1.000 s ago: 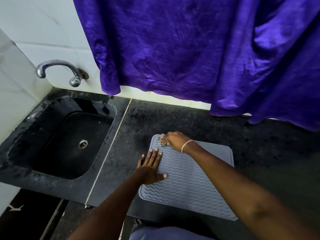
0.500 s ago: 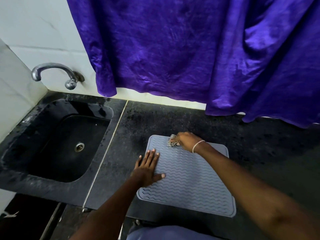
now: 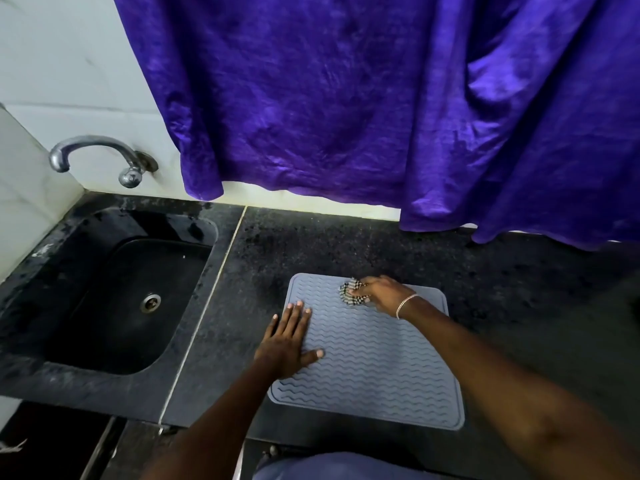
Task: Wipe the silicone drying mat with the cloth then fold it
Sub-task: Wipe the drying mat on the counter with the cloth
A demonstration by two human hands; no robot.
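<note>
While left hand (image 3: 289,341) lies flat on mat (image 3: 374,368), right hand (image 3: 381,294) bunches cloth (image 3: 351,295) — mostly hidden.

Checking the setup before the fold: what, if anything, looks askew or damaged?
Nothing stands out. The mat lies flat on the counter, left hand pinning it, right hand pressing the cloth near its far edge.
</note>
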